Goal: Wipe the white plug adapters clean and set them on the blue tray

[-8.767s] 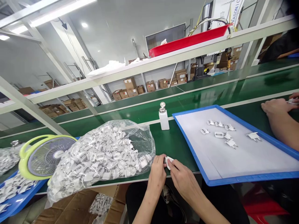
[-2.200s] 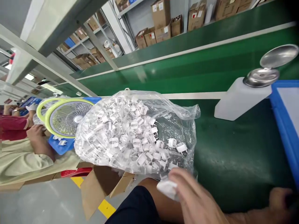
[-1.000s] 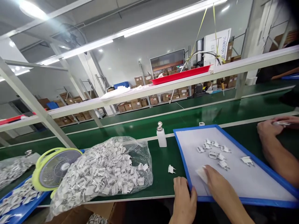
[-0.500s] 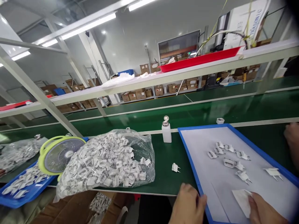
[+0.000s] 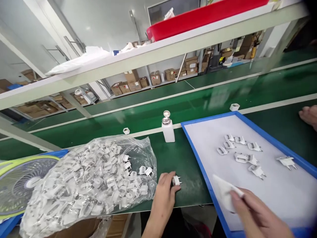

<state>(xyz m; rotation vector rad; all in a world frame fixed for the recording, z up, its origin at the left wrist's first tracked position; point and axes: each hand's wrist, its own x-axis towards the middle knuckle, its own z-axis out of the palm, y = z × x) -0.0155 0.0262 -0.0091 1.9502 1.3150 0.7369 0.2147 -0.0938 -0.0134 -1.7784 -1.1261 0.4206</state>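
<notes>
My left hand (image 5: 164, 195) is at the front of the green table, its thumb and fingers around a white two-pin plug piece (image 5: 176, 180). Over the near part of a blue-rimmed white tray (image 5: 198, 155), my right hand (image 5: 252, 208) pinches a folded white cloth (image 5: 224, 191). Several white plug pieces (image 5: 256, 171) lie in the tray, one (image 5: 286, 162) apart near its right rim. Left of my left hand lies a clear plastic bag (image 5: 99, 178) full of similar pieces.
A white bottle with a metal top (image 5: 168, 130) stands between bag and tray. Small white parts (image 5: 126, 131) (image 5: 234, 107) sit farther back. A green-rimmed fan (image 5: 32, 183) is at left. Another person's hand (image 5: 309, 115) rests at right. A shelf with a red tray (image 5: 205, 19) crosses above.
My left hand has moved left from the tray's edge to the lone plug piece and closed on it. My right hand has moved left with the cloth. The view has tilted down.
</notes>
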